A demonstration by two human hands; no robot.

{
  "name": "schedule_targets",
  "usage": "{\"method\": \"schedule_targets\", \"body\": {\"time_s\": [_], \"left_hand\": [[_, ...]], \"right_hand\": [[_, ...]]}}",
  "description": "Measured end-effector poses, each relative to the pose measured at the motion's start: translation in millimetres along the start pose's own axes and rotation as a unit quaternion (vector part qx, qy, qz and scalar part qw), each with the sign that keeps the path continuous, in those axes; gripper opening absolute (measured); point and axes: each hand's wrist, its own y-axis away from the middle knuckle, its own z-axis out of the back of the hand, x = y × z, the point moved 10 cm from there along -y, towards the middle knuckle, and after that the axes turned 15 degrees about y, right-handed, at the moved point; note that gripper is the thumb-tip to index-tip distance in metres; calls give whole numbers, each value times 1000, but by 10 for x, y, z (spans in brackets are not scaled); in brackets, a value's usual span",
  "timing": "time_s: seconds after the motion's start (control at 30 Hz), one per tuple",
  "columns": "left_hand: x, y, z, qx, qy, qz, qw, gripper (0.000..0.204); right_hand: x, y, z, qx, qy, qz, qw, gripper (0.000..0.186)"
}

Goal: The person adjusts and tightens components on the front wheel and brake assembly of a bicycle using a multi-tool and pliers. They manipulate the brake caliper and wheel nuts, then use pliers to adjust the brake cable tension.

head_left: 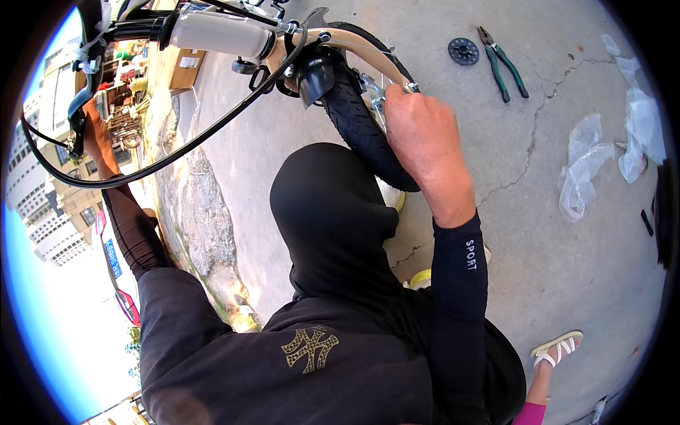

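A small bike with a pale frame tube (216,32) and a cream fork (358,42) lies across the upper part of the view. At the far left, my left hand (98,138) is closed around the handlebar end by the black brake lever (76,124). Beside the knobby black tyre (358,124), my right hand (421,131) is a fist at the metal brake parts (373,92) near the fork's end. What its fingers pinch is hidden. A long black cable (212,131) loops from the handlebar toward the fork.
On the concrete right of the wheel lie green-handled pliers (504,67) and a round black disc (463,51). Clear plastic wrapping (586,166) lies further right. Another person's sandalled foot (559,348) is at lower right. A cardboard box (187,67) stands behind the bike. Black hood fabric (333,212) blocks the middle.
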Motion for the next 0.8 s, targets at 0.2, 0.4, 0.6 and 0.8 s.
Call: {"method": "schedule_targets", "body": {"time_s": [0.2,0.4,0.6,0.8], "left_hand": [[150,-17,41,9,-29,2,1000,27],[-85,-14,-80,49,-33,-21,998,26],[-405,76,-48,61,46,28,997,39],[-384,44,4,55,-27,-15,998,38]], "right_hand": [[45,-46,41,7,7,13,1000,8],[37,-53,-19,-2,13,13,1000,7],[7,-77,-83,-3,3,13,1000,6],[21,-75,-104,-5,-9,12,1000,7]]}}
